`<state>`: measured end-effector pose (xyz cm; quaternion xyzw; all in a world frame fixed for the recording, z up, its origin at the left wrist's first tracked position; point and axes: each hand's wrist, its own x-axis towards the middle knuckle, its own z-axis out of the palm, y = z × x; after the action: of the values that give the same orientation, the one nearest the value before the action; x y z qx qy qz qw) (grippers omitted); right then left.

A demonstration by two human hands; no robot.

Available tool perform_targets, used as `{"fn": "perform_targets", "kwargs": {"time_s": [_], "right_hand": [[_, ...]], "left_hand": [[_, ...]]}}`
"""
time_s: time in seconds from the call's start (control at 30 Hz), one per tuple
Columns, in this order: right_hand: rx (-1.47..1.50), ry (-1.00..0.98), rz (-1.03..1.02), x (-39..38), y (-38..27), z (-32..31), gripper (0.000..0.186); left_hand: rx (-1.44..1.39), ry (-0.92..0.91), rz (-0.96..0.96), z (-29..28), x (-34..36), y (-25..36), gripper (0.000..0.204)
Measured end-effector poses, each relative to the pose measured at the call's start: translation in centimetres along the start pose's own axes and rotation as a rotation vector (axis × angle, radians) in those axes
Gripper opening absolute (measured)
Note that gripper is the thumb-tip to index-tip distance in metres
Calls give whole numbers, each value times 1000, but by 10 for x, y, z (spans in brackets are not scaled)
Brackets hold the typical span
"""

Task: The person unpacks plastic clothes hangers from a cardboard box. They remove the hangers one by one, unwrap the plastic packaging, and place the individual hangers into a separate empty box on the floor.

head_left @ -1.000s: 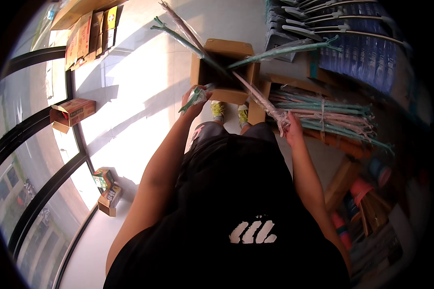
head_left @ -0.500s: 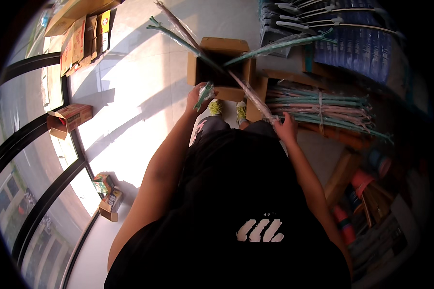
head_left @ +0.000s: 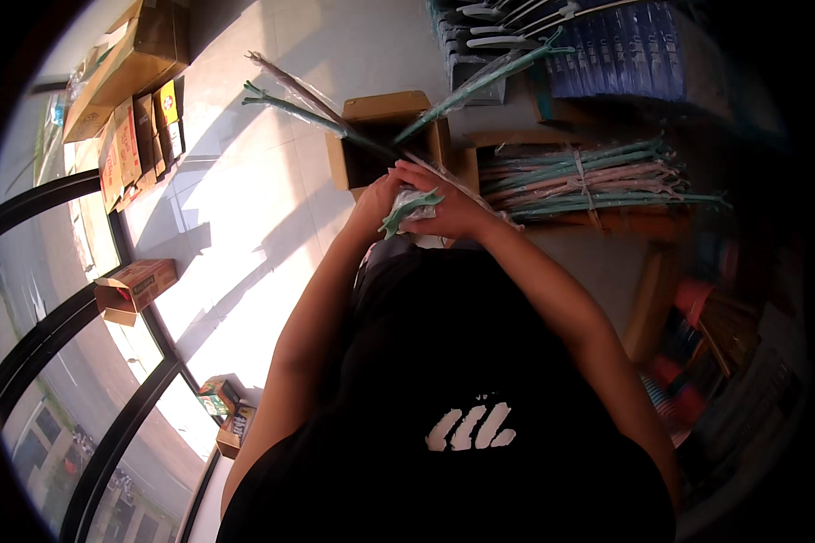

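Observation:
Directly in front of me, both hands are closed around a teal fork-ended pole (head_left: 412,213) in clear plastic wrap. My left hand (head_left: 374,208) grips it from the left and my right hand (head_left: 448,206) from the right, fingers meeting near the top. The pole's lower part is hidden. Just beyond stands an open cardboard box (head_left: 388,106). Several wrapped poles lean out of it: a teal pole (head_left: 290,108) and a brownish-pink pole (head_left: 290,80) to the left, another teal pole (head_left: 489,80) to the far right, and a pinkish pole (head_left: 457,184) passing by my right hand.
On the right, a bundle of teal and pink poles (head_left: 589,181) lies tied over a cardboard box. Blue plastic-wrapped goods (head_left: 620,54) stand behind it. Flattened cartons (head_left: 140,136) and a small carton (head_left: 136,288) are by the windows at left.
My right hand has left the pinkish pole leaning to the right and come across to the teal pole in my left hand. Both hands now hold it together.

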<state>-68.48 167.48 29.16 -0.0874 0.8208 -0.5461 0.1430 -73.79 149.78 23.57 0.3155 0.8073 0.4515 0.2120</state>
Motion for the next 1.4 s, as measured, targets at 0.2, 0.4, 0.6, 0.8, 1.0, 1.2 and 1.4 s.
{"fn": "perform_targets", "kwargs": {"time_s": [0.2,0.4,0.6,0.8,1.0,1.2,1.4], "right_hand": [[90,265,-211,-14,-31,-18,27],[302,593,-199,-32,-79,-48,21],[213,645,-210,-34,-105,-41,20],[167,710,-386,-43,-116,-58,41],[562,767,-227,-62,-137,-75,32],[827,838,-155,-64,-152,-91,18],[760,929,-185,-71,-159,-93,16]], "left_hand": [[-129,-111,-28,-19,26,62,58],[-253,75,227,-50,28,103,57],[-261,134,356,-61,41,167,38],[-461,85,415,-68,61,197,30],[-512,40,447,-65,76,226,19],[-356,108,522,-54,83,238,9],[-166,172,656,-53,89,239,10]]}}
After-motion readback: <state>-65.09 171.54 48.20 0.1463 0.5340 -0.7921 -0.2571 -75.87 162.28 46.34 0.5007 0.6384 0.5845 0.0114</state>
